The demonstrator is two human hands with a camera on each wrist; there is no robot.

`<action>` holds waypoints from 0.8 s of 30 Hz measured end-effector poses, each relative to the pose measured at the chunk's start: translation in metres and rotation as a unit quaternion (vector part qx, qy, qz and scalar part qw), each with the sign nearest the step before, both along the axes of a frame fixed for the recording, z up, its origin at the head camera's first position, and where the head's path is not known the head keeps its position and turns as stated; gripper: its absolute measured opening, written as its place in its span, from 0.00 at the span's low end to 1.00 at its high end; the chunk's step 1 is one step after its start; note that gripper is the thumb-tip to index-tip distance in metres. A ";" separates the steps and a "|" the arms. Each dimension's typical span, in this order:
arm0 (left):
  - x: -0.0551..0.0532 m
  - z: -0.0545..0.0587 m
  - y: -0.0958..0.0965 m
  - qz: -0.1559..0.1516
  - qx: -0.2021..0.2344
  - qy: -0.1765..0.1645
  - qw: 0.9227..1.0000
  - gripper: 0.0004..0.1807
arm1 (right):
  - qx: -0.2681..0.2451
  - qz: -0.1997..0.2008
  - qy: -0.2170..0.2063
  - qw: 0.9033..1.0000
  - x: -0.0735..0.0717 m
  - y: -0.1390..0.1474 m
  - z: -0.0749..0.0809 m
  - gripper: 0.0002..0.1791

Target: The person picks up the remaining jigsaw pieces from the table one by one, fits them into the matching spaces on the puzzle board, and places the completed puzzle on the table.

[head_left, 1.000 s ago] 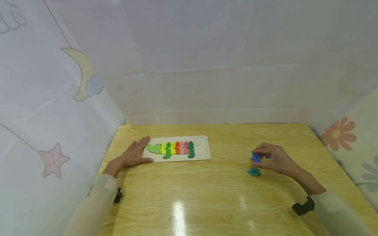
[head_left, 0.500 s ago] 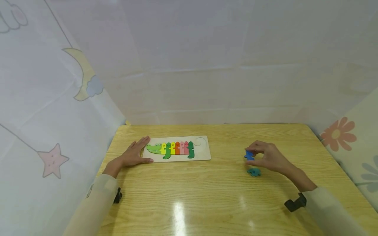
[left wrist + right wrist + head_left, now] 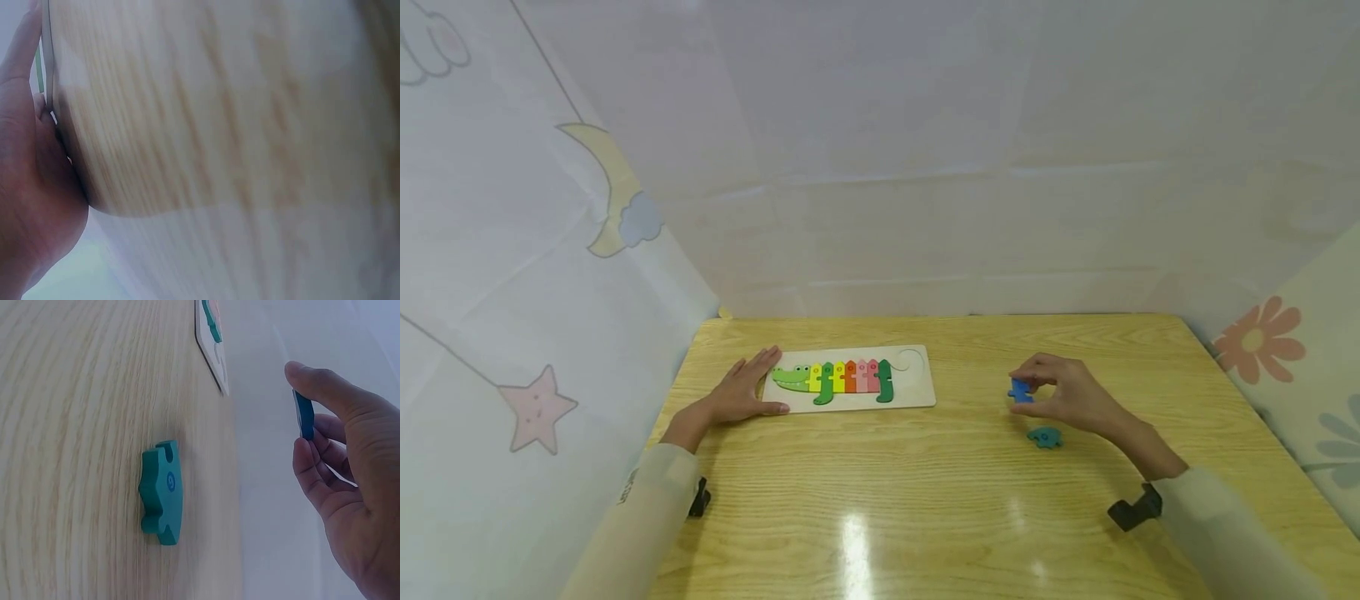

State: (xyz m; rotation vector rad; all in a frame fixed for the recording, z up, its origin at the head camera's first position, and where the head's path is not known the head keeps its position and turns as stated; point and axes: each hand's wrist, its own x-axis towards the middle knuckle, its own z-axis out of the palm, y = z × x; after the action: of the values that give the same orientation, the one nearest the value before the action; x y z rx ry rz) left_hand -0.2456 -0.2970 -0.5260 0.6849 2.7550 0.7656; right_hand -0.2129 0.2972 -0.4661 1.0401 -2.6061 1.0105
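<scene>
While the right hand (image 3: 1071, 398) pinches a blue puzzle piece (image 3: 1021, 392) by opposite edges between thumb and fingertips, probably to keep its face uncovered, the left hand (image 3: 741, 392), thumb and fingers spread apart, rests at the left end of the crocodile puzzle board (image 3: 919, 387), likely to steady it. Near the right hand, a teal puzzle piece (image 3: 1045, 437) lies on the glossy wood-grain table (image 3: 850, 467); pale sheets (image 3: 880, 233) printed with a moon (image 3: 617, 167), star (image 3: 545, 408) and flower (image 3: 1258, 340) surround it.
</scene>
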 end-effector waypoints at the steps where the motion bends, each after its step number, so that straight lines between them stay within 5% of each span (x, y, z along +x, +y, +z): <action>1: 0.000 0.002 0.001 0.001 0.001 -0.004 1.000 0.64 | 0.000 -0.001 -0.004 1.000 0.000 -0.001 0.000 0.23; 8: 0.001 0.009 0.003 0.006 -0.009 -0.019 1.000 0.64 | 0.010 0.005 0.014 1.000 -0.004 -0.009 0.002 0.22; 24: -0.004 -0.005 -0.002 0.001 0.002 -0.009 1.000 0.65 | 0.010 0.006 0.004 1.000 -0.015 -0.030 0.000 0.22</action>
State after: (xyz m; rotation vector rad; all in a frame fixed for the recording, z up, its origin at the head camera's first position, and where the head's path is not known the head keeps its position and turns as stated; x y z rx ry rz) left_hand -0.2491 -0.2989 -0.5306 0.6712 2.7387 0.7751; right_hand -0.2274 0.2671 -0.4659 1.0643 -2.6121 0.9838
